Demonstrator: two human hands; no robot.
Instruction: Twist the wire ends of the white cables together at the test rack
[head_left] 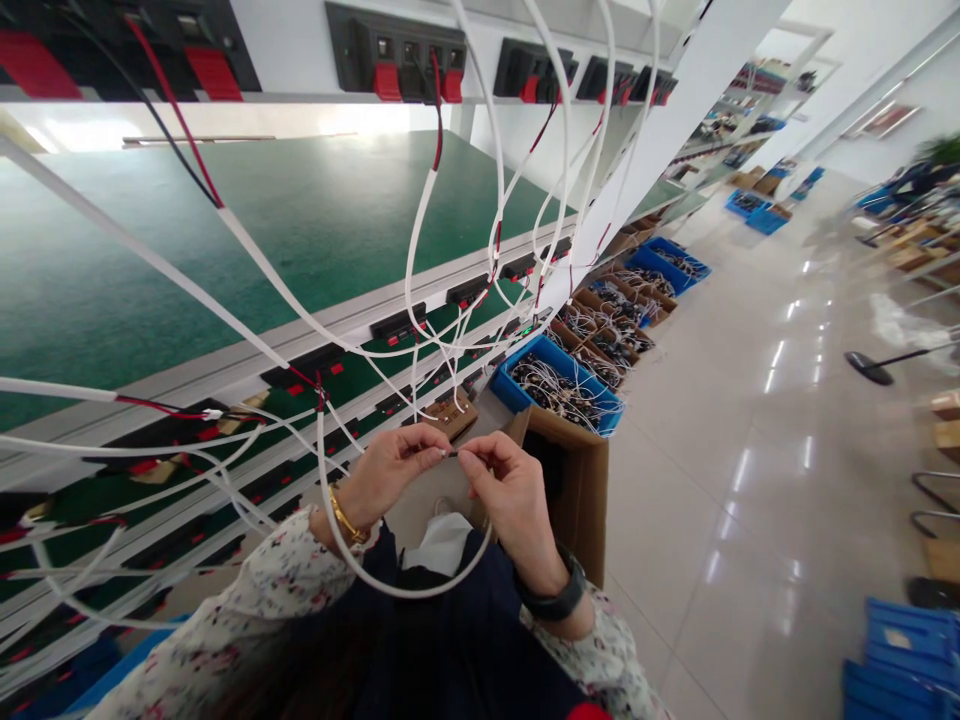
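A white cable loops down from a black-and-red spring terminal on the rack and curves up into my right hand. That hand is closed in a pinch near the cable's end. Opposite it, my left hand is pinched shut too, with a tiny white piece, like a small connector, at its fingertips. A short dark bit of wire shows between the two sets of fingertips. The fingers cover most of the cable end. Above the hands, other white cables with red and black leads hang from a spring terminal block.
A green shelf edged with terminals spans the left. An open cardboard box stands beside my right hand. Beyond it, a blue bin and several boxes hold tangled cables. Tiled floor stretches right, with blue crates at lower right.
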